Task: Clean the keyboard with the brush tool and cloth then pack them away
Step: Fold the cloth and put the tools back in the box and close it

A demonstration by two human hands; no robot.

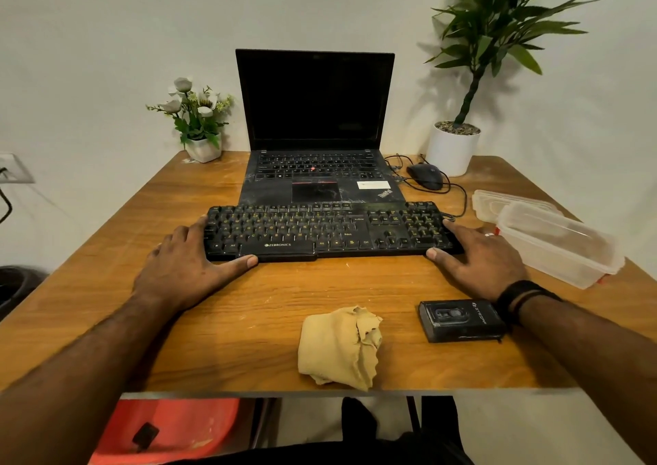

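We look down on a wooden counter (177,340) where our left hand (185,269) and right hand (480,261) grip the two ends of a dusty black keyboard (327,231), thumbs along its near edge. Behind it sits an open laptop (316,126) with a dark screen, a mouse (425,175) to its right. A crumpled tan cloth (339,349) lies near the front edge, a black case (458,320) just beside our right wrist. A clear plastic box (554,247) and its lid (497,203) rest at right.
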